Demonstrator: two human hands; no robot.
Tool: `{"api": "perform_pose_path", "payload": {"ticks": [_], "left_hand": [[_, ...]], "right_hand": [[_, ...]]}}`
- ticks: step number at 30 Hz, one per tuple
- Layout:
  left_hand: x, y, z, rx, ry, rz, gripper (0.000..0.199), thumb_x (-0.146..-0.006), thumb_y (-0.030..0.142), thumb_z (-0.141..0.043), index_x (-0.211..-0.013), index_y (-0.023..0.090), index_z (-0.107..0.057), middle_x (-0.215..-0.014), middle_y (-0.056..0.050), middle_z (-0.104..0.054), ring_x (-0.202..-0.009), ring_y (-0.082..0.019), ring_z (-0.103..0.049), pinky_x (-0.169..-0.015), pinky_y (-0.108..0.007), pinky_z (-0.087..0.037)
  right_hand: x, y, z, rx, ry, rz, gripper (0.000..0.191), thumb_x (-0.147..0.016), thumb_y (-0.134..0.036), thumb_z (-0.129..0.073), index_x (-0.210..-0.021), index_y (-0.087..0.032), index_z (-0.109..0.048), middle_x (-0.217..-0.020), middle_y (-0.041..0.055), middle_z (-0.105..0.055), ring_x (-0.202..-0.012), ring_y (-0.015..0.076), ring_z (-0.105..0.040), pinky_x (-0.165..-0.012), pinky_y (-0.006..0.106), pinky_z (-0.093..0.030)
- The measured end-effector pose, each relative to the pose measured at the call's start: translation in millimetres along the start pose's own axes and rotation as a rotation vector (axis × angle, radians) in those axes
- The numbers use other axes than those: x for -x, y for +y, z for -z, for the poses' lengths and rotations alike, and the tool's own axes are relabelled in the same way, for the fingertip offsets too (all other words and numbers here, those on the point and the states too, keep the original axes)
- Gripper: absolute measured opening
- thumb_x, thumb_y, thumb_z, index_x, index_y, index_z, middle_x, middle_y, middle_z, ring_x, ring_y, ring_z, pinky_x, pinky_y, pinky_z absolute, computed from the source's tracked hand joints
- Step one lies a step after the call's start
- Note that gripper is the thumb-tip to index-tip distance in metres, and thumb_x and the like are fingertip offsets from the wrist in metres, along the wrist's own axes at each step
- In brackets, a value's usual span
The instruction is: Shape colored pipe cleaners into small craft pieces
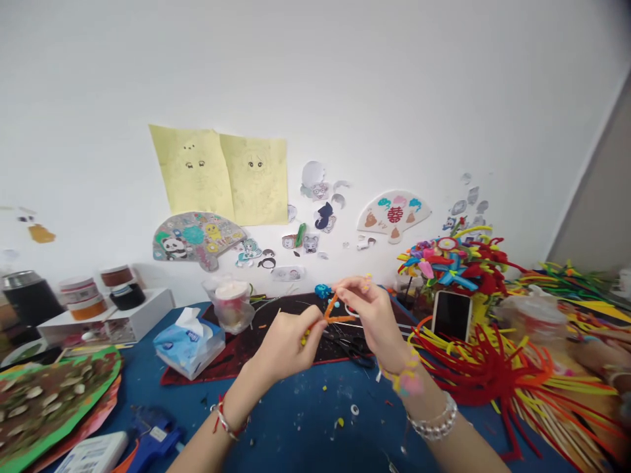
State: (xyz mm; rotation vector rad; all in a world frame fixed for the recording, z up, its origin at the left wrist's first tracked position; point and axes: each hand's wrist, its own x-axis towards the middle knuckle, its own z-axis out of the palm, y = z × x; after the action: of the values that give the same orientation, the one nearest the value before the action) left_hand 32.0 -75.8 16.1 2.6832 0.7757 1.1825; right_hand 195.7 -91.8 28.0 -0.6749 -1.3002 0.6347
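Observation:
Over the dark mat, my left hand (290, 338) is closed, thumb and forefinger pinching a bent orange pipe cleaner (332, 309). Something small and yellow peeks out of the same fist. My right hand (371, 314) pinches the upper end of the orange piece between thumb and fingertips. A second orange length runs sideways from the bend toward my right palm. Black-handled scissors (355, 347) lie on the mat just below my hands. Behind the fingers sits a small blue fluffy piece (323, 290).
Red pipe cleaners (503, 368) spread at the right beside a phone (451, 315) and a pipe-cleaner bouquet (453, 263). Another person's hand (599, 361) blurs at the right edge. A tissue pack (190, 345), blue glue gun (155, 437) and wrapped cup (231, 305) stand left.

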Motion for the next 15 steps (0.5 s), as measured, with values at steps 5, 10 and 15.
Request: {"api": "perform_pose_path", "payload": {"ticks": [5, 10, 15], "left_hand": [[3.9, 0.3, 2.2, 0.150, 0.197, -0.045, 0.018, -0.085, 0.022, -0.040, -0.069, 0.017, -0.047, -0.052, 0.005, -0.038, -0.045, -0.007, -0.035, -0.048, -0.020, -0.025], [-5.4, -7.2, 5.6, 0.716, 0.637, 0.284, 0.024, -0.084, 0.034, -0.043, -0.065, 0.019, -0.042, -0.046, 0.008, -0.027, -0.037, -0.005, -0.025, -0.040, -0.017, -0.024], [-14.9, -33.7, 12.2, 1.049, 0.549, 0.490, 0.028, -0.076, 0.040, -0.055, -0.064, 0.018, -0.042, -0.039, 0.012, -0.022, -0.028, -0.002, -0.017, -0.031, -0.012, -0.016]], "right_hand": [[-5.5, 20.7, -7.3, -0.465, -0.176, -0.391, 0.009, -0.067, -0.022, -0.066, -0.068, -0.016, -0.060, -0.077, 0.0009, -0.059, -0.074, 0.0127, -0.055, -0.073, 0.026, -0.044], [6.3, 29.6, -34.5, -0.416, -0.077, -0.203, 0.007, -0.071, -0.022, -0.063, -0.074, -0.018, -0.058, -0.078, 0.0007, -0.059, -0.080, 0.0144, -0.057, -0.083, 0.031, -0.044], [23.0, 19.2, -42.6, -0.014, -0.101, 0.104, 0.003, -0.080, -0.021, -0.054, -0.079, -0.020, -0.057, -0.090, 0.0051, -0.064, -0.092, 0.0188, -0.058, -0.087, 0.036, -0.043]]}}
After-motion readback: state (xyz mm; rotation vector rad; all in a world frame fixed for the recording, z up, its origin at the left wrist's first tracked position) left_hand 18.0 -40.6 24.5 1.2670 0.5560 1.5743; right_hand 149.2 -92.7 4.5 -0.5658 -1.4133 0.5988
